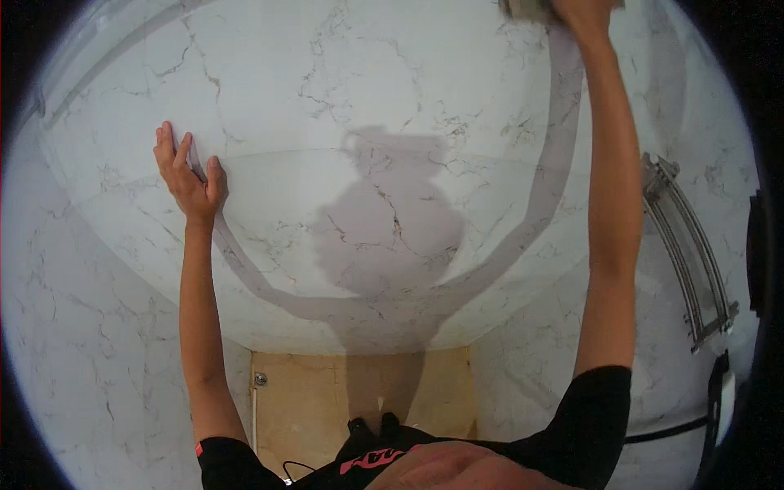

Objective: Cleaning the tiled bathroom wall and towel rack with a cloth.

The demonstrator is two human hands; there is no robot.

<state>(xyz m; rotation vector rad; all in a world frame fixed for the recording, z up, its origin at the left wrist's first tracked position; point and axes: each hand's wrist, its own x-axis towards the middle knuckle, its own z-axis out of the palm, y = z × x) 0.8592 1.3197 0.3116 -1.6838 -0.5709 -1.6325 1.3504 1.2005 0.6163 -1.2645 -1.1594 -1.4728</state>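
Observation:
My left hand (190, 174) lies flat against the marble-patterned white wall (275, 202), its fingers spread and nothing in it. At the top right edge of the view, my right hand (585, 15) is partly cut off. It holds a blurred, brownish-grey block-shaped thing (527, 9) at the wall; what it is cannot be told. The shadow of my head and arms falls on the wall between the two hands. Both arms are stretched out in front of me.
A metal rack (692, 251) is fixed on the right wall, with a black hose (667, 430) below it. The tan floor (306, 386) has a small round metal fitting (261, 379) at its left corner. Side walls stand close on both sides.

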